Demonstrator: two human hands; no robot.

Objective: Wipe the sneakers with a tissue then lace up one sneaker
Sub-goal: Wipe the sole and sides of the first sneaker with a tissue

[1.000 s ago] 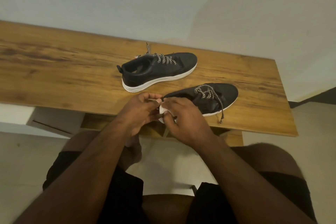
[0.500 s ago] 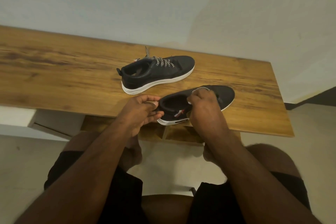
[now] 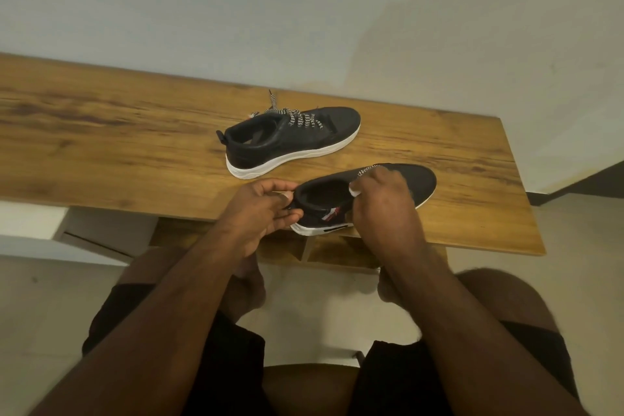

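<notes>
Wooden desk, near edge: wiping step. Left hand pinching near sneaker heel, right hand clutching tissue. Next: rub upper firmly.

A long wooden table stretches away left of the hands. A pale wall rises behind it. Black shorts and a light floor lie below the hands.

We see our own two bare forearms, no sleeves on them and no watch or ring showing on the left hand or the right hand. Below them, toward six o'clock, we wear black shorts that end above bare knees. One bare foot shows between the thighs.
</notes>
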